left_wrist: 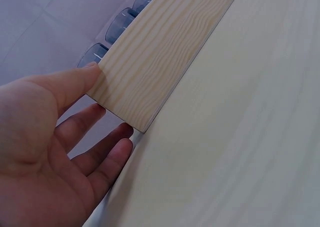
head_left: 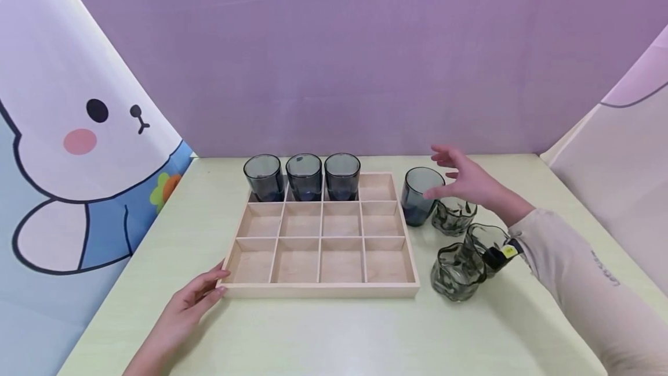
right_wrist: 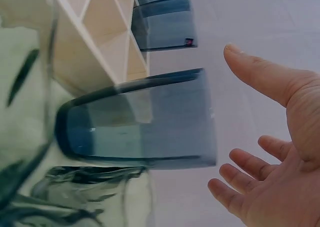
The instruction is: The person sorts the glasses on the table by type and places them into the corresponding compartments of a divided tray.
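Observation:
My left hand (head_left: 185, 303) touches the front left corner of a divided wooden tray (head_left: 318, 291). In the left wrist view its thumb (left_wrist: 85, 79) rests on the tray's front panel, while the other fingers extend along the side. My right hand (head_left: 464, 181) is spread beside the rim of a tall smoky-blue glass tumbler (head_left: 416, 205) standing just right of the tray. From the right wrist, a gap shows between that tumbler (right_wrist: 135, 119) and the thumb and fingers. Three matching tumblers (head_left: 304, 179) stand upright in back-row compartments, left to right.
Three wavy grey-green glasses (head_left: 454, 277) stand right of the tray, partly under the right forearm. One of these, a wavy glass (head_left: 451, 219), sits close behind the tall tumbler. A purple backdrop (head_left: 334, 74) rises at the table's far edge, with printed cloth on both sides.

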{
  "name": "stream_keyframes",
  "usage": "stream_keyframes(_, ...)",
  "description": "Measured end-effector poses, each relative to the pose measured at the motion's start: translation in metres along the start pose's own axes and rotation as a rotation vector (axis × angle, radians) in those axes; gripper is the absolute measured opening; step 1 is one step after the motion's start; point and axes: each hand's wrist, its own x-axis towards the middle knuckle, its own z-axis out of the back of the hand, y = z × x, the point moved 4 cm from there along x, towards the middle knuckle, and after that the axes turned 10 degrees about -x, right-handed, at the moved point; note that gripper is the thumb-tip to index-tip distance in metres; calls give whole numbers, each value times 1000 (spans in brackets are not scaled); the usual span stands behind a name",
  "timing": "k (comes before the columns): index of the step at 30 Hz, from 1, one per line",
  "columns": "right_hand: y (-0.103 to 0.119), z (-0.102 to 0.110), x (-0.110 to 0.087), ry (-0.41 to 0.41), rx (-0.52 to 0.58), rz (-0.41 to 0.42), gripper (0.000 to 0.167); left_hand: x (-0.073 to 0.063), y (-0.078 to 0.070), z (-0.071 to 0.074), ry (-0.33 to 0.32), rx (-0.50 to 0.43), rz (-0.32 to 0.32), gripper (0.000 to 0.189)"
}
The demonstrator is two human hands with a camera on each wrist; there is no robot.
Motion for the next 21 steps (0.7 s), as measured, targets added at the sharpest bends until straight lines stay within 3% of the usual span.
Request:
stream_keyframes(8,-13,-11,-4,23,19,-48,107,0,1,1,7,-1,32,31)
stream_keyframes(14,-20,-20,-4,60,28,-85,107,0,-1,1,11,2,15,30)
stream_keyframes(21,-22,-25,-2,87,57,-117,101,1,1,2,12,28,77,32)
